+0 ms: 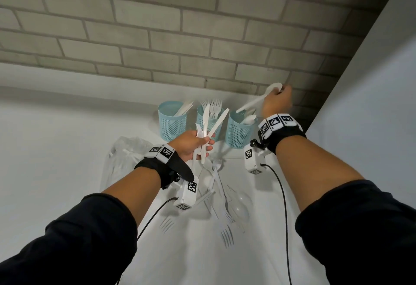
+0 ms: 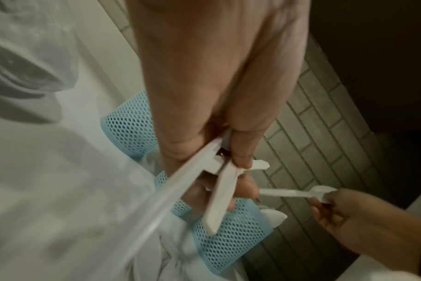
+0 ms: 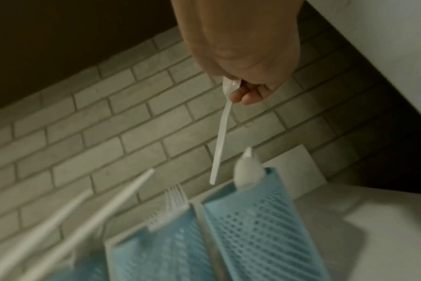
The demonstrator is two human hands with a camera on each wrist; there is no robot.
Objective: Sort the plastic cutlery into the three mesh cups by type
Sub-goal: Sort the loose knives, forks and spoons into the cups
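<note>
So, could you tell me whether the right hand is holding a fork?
No, the right hand pinches a white plastic spoon by its bowl, handle pointing down toward the rightmost mesh cup.

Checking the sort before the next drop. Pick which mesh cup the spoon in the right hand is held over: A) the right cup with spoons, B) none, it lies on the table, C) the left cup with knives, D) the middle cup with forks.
A: the right hand pinches the spoon by its bowl, handle tip pointing down over the right cup, which already holds spoons.
</note>
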